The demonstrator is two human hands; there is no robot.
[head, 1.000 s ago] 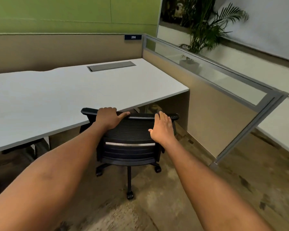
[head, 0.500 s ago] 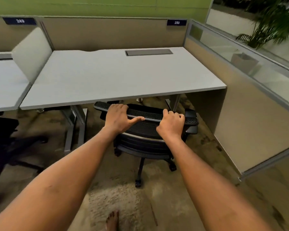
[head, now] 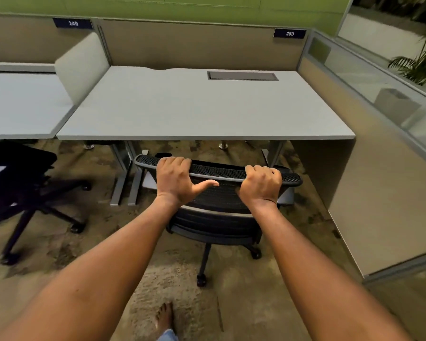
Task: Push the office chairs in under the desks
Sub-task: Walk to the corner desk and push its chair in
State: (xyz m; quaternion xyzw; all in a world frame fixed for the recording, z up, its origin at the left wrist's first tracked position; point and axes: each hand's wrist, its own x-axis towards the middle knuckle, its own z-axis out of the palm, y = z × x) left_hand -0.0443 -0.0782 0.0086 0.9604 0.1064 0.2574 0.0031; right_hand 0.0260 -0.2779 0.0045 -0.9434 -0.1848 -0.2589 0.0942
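Note:
A black mesh office chair [head: 217,217] stands on the carpet just in front of the grey desk [head: 197,112] labelled 250, its backrest facing me. The top of the backrest sits a little short of the desk's front edge. My left hand [head: 176,179] curls over the left part of the backrest's top rail, thumb stretched along it. My right hand [head: 262,184] grips the same rail further right. The chair's seat is hidden behind the backrest.
A second black office chair [head: 20,183] stands out from the neighbouring desk [head: 22,107] labelled 249 at the left. A beige partition [head: 379,188] with a glass top closes the right side. The desk's metal legs [head: 127,183] stand left of the chair. My bare foot [head: 164,317] is on the carpet.
The view swung left and squared up to the desk. The chair rolled to face the desk's opening. My right hand went from flat against the backrest to curled over its top rail.

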